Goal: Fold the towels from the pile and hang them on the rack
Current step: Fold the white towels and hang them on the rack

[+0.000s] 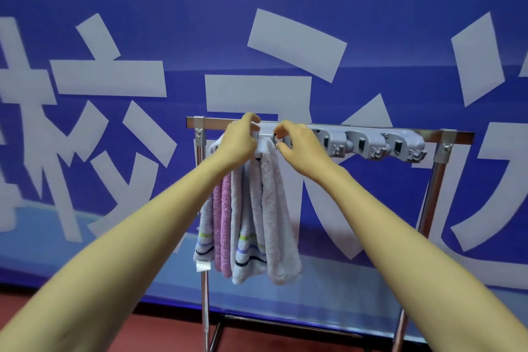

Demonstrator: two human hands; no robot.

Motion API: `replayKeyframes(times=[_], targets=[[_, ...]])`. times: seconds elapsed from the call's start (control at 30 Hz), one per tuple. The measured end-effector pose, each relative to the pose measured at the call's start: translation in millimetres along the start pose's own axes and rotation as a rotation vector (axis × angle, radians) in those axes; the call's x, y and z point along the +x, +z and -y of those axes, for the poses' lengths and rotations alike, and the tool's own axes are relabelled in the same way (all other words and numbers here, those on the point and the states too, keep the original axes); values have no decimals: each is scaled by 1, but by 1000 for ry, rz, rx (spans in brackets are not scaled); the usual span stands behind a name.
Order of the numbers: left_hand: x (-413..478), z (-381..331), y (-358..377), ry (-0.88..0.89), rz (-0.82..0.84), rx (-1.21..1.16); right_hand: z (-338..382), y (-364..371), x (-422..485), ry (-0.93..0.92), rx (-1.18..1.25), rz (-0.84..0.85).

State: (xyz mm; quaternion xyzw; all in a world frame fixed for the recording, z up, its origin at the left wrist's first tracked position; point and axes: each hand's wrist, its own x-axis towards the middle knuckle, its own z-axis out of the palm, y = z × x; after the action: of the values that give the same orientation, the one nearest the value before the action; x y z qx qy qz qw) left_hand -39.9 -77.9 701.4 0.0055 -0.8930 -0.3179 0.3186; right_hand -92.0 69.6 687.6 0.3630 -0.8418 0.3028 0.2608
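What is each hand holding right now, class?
Left hand: curled over the clip strip, gripping it.
Right hand: pinching the white towel at its top.

Here's the rack (445, 134): a chrome rail running level through the centre, from nine o'clock out to three, on upright chrome posts, with a dark base bar down at six. A grey clip strip (368, 143) lies along the rail's front, and three clips show toward three o'clock. The towels are bunched at the nine o'clock end, hanging straight down toward six. The front one is a white towel (273, 208), fluffy and folded lengthwise, its top tucked up at the strip. A striped towel (247, 248) hangs just behind, banded green, blue and dark. Then comes a pink towel (224, 223), and an outer striped towel (204, 234) with a tag at its hem.
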Motion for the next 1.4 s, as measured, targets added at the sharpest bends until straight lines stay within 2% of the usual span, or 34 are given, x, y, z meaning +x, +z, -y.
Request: replayKeyframes(times=[0.1, 0.2, 0.4, 0.6, 0.8, 0.93, 1.03, 1.1, 1.2, 1.27, 1.4], targets=[[-47, 3, 16, 101, -232, -136, 2, 5, -32, 36, 179, -160], [-102, 24, 48, 34, -341, -213, -3, 25, -67, 148, 272, -161], [-148, 69, 103, -268, -260, -17, -31, 88, -114, 343, 299, 4], [-137, 72, 115, -276, -235, 142, -45, 119, -121, 434, 316, 50], [-120, 72, 121, -354, -225, 218, -51, 136, -119, 424, 254, 5], [-115, 65, 126, -366, -234, 149, -61, 128, -122, 449, 251, -27], [-114, 53, 138, -299, -219, 10, -75, 114, -125, 473, 257, -71], [-116, 45, 147, -280, -180, -182, -83, 102, -127, 488, 274, -95], [-118, 37, 148, -373, -70, -508, -89, 89, -128, 486, 289, -120], [-119, 40, 145, -423, -70, -520, -88, 85, -129, 473, 290, -117], [-126, 52, 137, -461, -167, -368, -81, 93, -131, 451, 264, -48]])
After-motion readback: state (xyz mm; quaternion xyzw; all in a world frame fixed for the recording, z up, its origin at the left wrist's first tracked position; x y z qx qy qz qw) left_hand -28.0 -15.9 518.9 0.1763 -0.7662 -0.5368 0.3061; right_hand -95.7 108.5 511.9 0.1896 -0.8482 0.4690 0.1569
